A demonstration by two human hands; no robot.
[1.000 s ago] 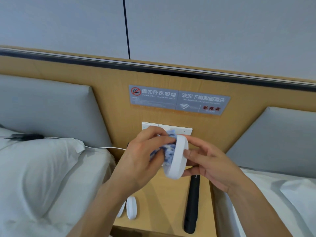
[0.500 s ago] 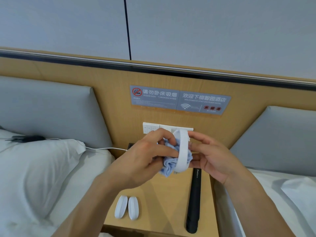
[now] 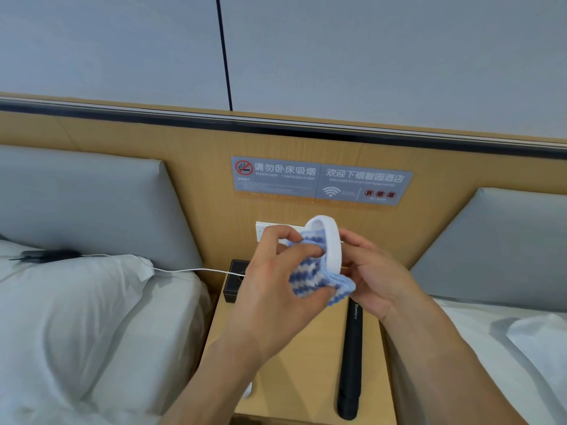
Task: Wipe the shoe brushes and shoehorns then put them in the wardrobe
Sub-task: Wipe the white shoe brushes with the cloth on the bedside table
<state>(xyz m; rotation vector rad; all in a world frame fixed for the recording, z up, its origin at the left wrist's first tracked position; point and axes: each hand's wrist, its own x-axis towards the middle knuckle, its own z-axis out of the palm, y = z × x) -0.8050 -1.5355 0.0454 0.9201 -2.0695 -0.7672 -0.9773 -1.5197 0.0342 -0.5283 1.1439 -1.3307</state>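
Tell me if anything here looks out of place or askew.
Nothing looks damaged or spilled. One oddity: a white cable trails from the nightstand across the pillow to a dark object lying on the bed.

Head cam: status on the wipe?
Left hand grips blue-and-white striped cloth. Right hand holds white oval shoe brush, cloth against it. Black shoehorn waits on nightstand.

Wooden nightstand (image 3: 310, 357) bears black shoehorn (image 3: 349, 360), perhaps box (image 3: 234, 280).
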